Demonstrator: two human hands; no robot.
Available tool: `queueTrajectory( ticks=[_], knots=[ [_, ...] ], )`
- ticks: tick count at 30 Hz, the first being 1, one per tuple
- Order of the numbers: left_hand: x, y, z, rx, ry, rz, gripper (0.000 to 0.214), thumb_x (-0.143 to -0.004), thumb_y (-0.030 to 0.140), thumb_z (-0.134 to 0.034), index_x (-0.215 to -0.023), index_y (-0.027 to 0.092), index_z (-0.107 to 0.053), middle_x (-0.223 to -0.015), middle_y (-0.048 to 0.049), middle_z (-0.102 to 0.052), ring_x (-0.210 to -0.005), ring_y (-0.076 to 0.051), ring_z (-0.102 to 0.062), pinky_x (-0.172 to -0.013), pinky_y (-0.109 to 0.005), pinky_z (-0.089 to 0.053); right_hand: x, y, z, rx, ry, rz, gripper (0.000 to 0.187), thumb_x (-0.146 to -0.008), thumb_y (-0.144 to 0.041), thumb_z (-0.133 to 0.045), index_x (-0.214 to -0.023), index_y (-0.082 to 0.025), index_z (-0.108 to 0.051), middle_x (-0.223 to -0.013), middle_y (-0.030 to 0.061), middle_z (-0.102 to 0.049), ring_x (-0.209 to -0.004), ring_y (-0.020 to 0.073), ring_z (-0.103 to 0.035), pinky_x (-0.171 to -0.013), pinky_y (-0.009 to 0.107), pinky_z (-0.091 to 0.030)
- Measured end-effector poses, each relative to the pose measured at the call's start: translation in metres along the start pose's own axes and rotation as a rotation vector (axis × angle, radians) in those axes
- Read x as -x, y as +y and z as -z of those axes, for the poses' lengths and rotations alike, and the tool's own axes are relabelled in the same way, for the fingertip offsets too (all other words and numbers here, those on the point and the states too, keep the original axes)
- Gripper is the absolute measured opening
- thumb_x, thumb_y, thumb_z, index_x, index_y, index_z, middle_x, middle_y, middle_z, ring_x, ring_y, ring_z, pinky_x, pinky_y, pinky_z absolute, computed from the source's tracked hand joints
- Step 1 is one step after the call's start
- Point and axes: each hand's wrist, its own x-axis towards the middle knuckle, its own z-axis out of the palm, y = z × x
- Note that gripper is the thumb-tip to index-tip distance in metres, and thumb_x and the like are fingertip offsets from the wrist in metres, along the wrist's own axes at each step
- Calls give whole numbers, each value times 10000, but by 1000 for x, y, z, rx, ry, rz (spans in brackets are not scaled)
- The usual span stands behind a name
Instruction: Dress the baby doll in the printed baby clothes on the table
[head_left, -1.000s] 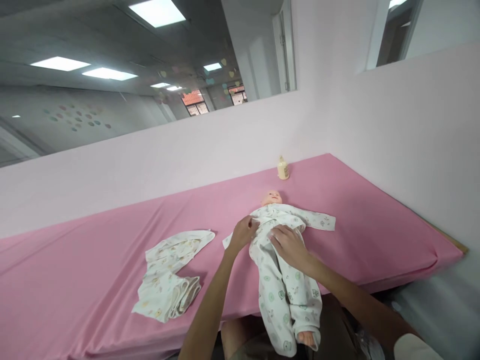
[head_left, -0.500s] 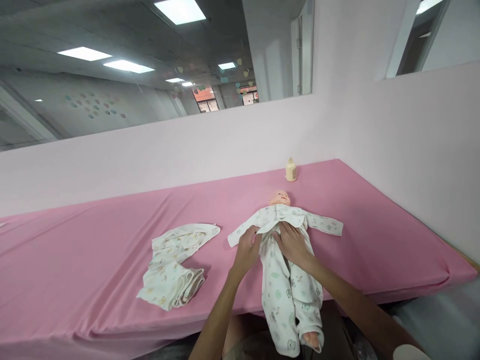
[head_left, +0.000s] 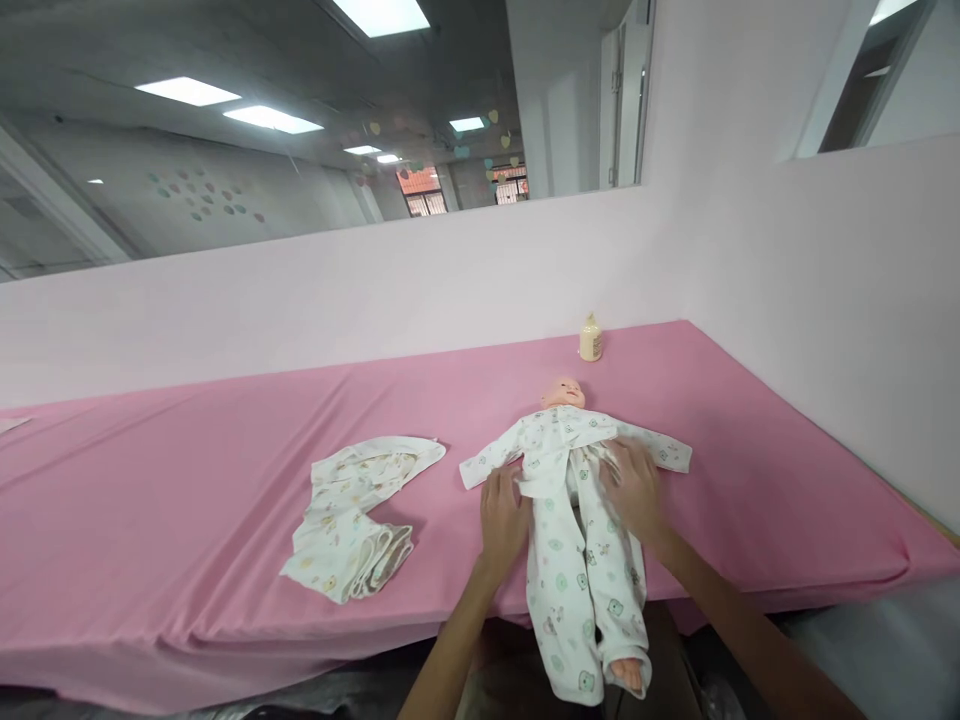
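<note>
A baby doll [head_left: 564, 393] lies on its back on the pink-covered table, its legs hanging over the front edge. It wears a white printed shirt [head_left: 551, 432] and matching trousers [head_left: 559, 590]; one bare foot [head_left: 627, 672] shows at a cuff. My left hand [head_left: 504, 518] is beside the doll's waist, fingers bent and apart, close to the shirt's lower left corner. On the other side, my right hand [head_left: 634, 490] is slightly blurred, its fingers spread over the edge of the shirt hem and the trouser top. Neither hand visibly grips the cloth.
Left of the doll lies a folded white printed garment [head_left: 352, 520] on the pink cloth [head_left: 187, 480]. A cream pump bottle [head_left: 591, 340] stands near the wall behind the doll's head. A mirror-like panel [head_left: 300, 120] runs along the back wall.
The shirt's front hem, bunched up under my hands before, now lies lower over the trouser top. My hands have moved apart, the right one outward to the doll's side.
</note>
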Motion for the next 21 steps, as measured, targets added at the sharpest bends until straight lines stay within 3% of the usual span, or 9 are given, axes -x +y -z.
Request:
queueTrajectory(
  ticks=[4, 7, 9, 11, 13, 17, 19, 21],
  knots=[
    [-18, -3, -9, 159, -8, 225, 231, -850, 285, -500, -1040, 190, -589, -1127, -94, -634, -1046, -244, -594, -857, -392, -495, -8, 34, -4, 59, 21, -101, 327, -896, -353, -481, -1163, -185, -567, -1103, 140, -580, -1055, 301, -518, -913, 464, -427],
    [-26, -6, -15, 180, -32, 310, 215, -833, 280, -509, -995, 188, -617, -1068, -77, -676, -966, -236, -621, -811, -371, -495, -14, 46, -11, -7, -72, -107, 191, -897, -325, -461, -925, -211, -612, -936, 84, -596, -921, 253, -537, -844, 406, -432],
    [-28, -10, -16, 144, -65, 293, 207, -832, 252, -493, -968, 188, -635, -1033, -72, -694, -953, -240, -626, -810, -369, -485, -15, 47, -14, -40, -110, -96, 200, -893, -286, -436, -779, -215, -585, -870, 70, -579, -866, 234, -528, -800, 377, -424],
    [-26, -16, -14, 58, -96, 277, 206, -826, 203, -465, -934, 186, -640, -1002, -73, -703, -935, -246, -630, -794, -366, -476, -15, 46, -15, -66, -110, -112, 193, -882, -279, -437, -762, -212, -573, -868, 71, -571, -861, 232, -520, -784, 368, -416],
    [-22, -22, -11, -65, -131, 262, 234, -817, 155, -431, -939, 183, -629, -1009, -80, -698, -930, -254, -627, -767, -363, -470, -17, 45, -15, -118, -124, -179, 153, -861, -315, -482, -866, -207, -590, -913, 67, -577, -871, 231, -524, -781, 364, -414],
    [-12, -26, -9, -376, -184, 127, 290, -788, 79, -412, -999, 147, -599, -1022, -113, -673, -978, -277, -598, -822, -386, -454, -24, 44, -13, -359, -271, -409, 327, -821, -415, -551, -1072, -204, -553, -847, 13, -569, -766, 195, -529, -699, 319, -408],
    [-7, -26, -13, -505, -161, 25, 282, -793, 54, -394, -976, 127, -595, -1009, -137, -660, -1002, -292, -578, -863, -411, -438, -26, 44, -13, -454, -326, -464, 277, -824, -451, -537, -946, -202, -557, -730, -22, -517, -678, 168, -488, -626, 284, -373],
    [-3, -27, -16, -541, -146, -53, 257, -818, 62, -378, -942, 125, -594, -996, -150, -655, -997, -302, -569, -864, -427, -436, -26, 43, -12, -441, -289, -456, 256, -831, -450, -515, -755, -206, -502, -661, -36, -461, -626, 148, -434, -585, 267, -326]
  ],
)
